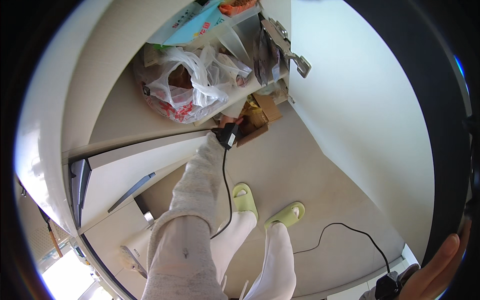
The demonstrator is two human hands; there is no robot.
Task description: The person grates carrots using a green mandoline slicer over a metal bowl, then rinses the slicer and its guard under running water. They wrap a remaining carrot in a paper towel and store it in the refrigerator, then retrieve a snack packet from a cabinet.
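Note:
My left hand (227, 120) reaches down into the low part of an open cabinet, beside an open cardboard box (267, 108). A black device (228, 135) with a cable sits at that wrist and covers part of the hand; what its fingers hold, if anything, is hidden. Yellow packaging (255, 116) shows inside the box. Above, a white plastic bag (204, 84) with red print lies on a shelf (240, 95). At the right rim, my right hand (431, 268) extends its fingers beside a dark panel (416, 123), with nothing visible in them; the rim cuts it off.
A white cabinet door (348, 93) with a metal hinge (287, 48) stands open at right. Bags fill a clear plastic bin (240, 37) above. Drawer fronts (135, 161) with handles lie left. A black cable (339, 224) runs above the floor near my green slippers (287, 214).

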